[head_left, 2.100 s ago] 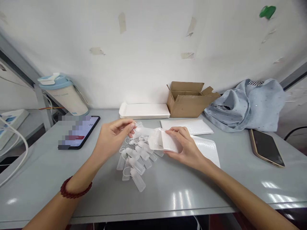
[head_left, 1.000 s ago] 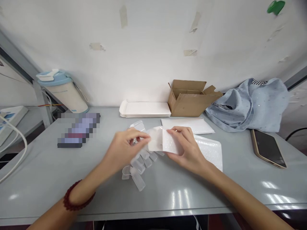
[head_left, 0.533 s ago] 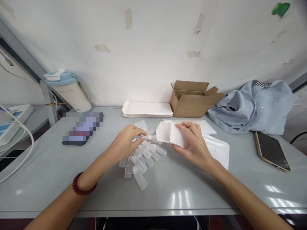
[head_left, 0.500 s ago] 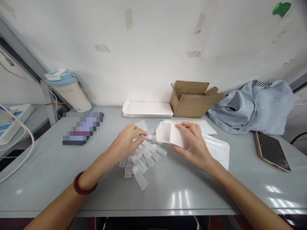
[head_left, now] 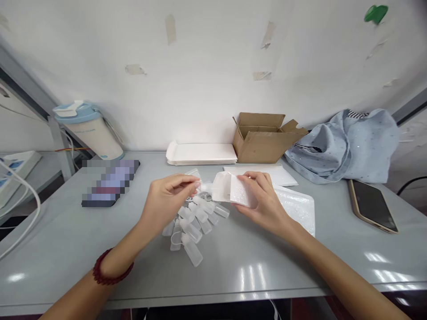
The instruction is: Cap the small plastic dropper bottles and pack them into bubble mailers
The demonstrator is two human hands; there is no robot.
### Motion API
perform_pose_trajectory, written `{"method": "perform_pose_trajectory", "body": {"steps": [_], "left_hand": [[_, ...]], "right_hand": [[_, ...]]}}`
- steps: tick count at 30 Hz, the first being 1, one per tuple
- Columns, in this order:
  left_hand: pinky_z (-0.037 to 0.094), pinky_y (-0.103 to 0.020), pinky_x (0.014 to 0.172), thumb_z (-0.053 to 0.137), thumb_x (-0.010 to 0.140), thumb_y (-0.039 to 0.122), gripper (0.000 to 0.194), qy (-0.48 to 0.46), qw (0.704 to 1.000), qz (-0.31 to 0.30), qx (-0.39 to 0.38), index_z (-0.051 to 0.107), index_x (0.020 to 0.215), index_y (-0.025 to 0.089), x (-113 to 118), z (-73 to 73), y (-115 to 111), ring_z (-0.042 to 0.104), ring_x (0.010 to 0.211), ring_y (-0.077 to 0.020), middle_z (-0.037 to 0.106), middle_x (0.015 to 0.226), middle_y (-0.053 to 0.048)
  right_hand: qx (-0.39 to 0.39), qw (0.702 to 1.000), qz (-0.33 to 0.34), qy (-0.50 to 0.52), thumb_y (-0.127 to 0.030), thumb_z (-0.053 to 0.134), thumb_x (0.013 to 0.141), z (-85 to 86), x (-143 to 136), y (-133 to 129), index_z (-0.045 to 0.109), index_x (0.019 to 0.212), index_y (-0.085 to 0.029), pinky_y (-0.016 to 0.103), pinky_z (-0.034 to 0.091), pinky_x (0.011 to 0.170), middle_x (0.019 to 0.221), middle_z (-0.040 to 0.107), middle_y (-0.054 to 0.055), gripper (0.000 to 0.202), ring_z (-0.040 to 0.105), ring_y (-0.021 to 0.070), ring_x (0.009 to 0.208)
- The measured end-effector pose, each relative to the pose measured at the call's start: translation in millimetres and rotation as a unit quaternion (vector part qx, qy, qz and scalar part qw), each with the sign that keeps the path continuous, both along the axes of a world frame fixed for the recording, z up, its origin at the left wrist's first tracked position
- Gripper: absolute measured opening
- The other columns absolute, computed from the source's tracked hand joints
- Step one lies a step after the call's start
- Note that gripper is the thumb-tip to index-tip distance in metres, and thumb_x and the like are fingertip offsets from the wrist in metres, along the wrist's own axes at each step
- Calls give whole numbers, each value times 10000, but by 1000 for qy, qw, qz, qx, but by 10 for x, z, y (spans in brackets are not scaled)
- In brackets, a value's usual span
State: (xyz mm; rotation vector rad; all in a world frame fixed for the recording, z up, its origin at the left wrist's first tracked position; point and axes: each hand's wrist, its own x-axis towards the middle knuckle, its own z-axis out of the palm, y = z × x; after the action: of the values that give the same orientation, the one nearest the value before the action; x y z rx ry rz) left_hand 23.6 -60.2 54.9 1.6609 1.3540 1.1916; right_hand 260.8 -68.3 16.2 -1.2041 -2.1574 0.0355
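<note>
Between its fingertips my left hand (head_left: 171, 195) pinches the cap end of a small clear plastic bottle (head_left: 207, 187), whose body points right at the opening of a white bubble envelope. That envelope (head_left: 243, 191) is in my right hand (head_left: 267, 200), squeezed so that its mouth gapes to the left, flap outward. Below my left hand lies a pile of similar bottles (head_left: 192, 250) with looped cap straps. Another white bubble envelope (head_left: 298, 209) lies on the table behind my right hand, and a further one (head_left: 283, 174) lies just beyond it.
A stack of white envelopes (head_left: 202, 153) lies by the wall beside an open cardboard box (head_left: 260, 144). To the right are a blue cloth bag (head_left: 350, 146) and a phone (head_left: 373, 206). A tumbler (head_left: 95, 133) and a second phone (head_left: 111, 184) are at the left.
My left hand has lifted a bottle from the pile to the envelope's mouth. The view has shifted slightly.
</note>
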Motion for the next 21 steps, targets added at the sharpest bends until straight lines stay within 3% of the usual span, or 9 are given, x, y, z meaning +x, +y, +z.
{"method": "perform_pose_trajectory", "body": {"steps": [5,9,12,17,19,21], "left_hand": [[547,-238,683,638,781,137,102,40,991,-101,81,731,805,170,112,-137,-48,661,761,-153,735,830,-28],[544,-249,731,610,784,80,172,45,981,-147,119,741,829,182,173,-183,-81,679,787,-157,745,843,-25],[554,-248,718,629,771,97,150,14,986,-149,74,747,802,185,179,-147,-97,685,788,-164,748,832,-21],[575,-262,673,701,736,205,80,-72,986,-119,-91,741,801,183,125,-62,-58,696,754,-181,750,786,-20],[574,-271,683,704,732,208,95,-80,985,-114,-106,738,815,176,112,-70,-40,697,761,-185,751,792,-26],[562,-275,699,683,747,189,93,-46,992,-100,-61,737,822,179,112,-103,-38,688,787,-182,750,824,-31]], "right_hand": [[-5,999,40,-6,-245,640,762,31,-89,-102,386,1280,-229,499,438,868,1150,446,122,577,416,297,1052],[-27,997,65,-21,-198,613,756,26,-134,-163,365,1302,-228,501,440,872,1164,442,125,600,413,297,1064],[-29,997,68,-19,-178,604,748,20,-136,-164,368,1305,-223,496,444,869,1161,446,125,607,417,293,1058],[-13,998,54,14,-210,609,756,70,-113,-161,378,1307,-250,497,447,862,1147,461,116,599,427,300,1067],[-11,998,55,22,-199,615,752,88,-113,-175,380,1301,-251,495,444,874,1149,455,112,599,424,296,1069],[-12,998,58,24,-183,618,745,92,-120,-190,383,1295,-243,492,442,885,1151,448,112,601,419,289,1068]]}}
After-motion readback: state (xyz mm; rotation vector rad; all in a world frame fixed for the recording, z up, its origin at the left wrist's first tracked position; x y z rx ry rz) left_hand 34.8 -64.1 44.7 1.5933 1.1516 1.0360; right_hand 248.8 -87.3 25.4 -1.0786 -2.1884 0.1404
